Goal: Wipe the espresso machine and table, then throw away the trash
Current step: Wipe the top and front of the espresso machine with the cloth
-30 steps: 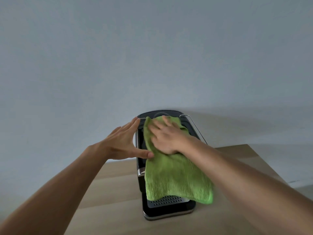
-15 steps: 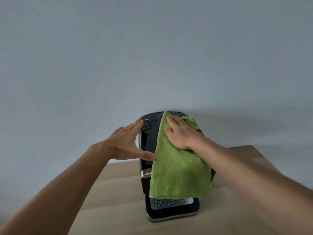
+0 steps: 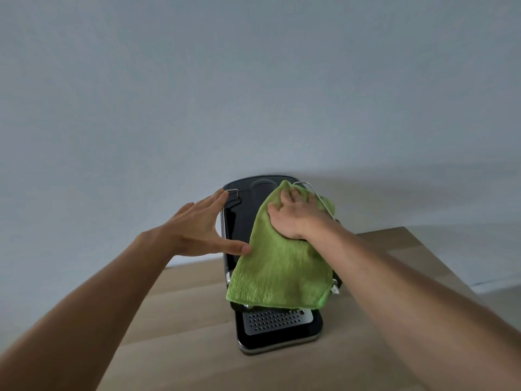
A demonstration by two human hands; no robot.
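the light was soft and rather dim, a flat grey daylight with no hard source in sight. the wall [image 3: 253, 80] shaded darker toward its upper corners. a broad, blurry shadow spread on the wall to the right of the espresso machine [image 3: 245, 221], whose glossy black top carried a faint sheen and no real glare. the wide lens bowed the table [image 3: 183, 320] edge and stretched both forearms near the lower corners. focus looked slightly soft throughout.
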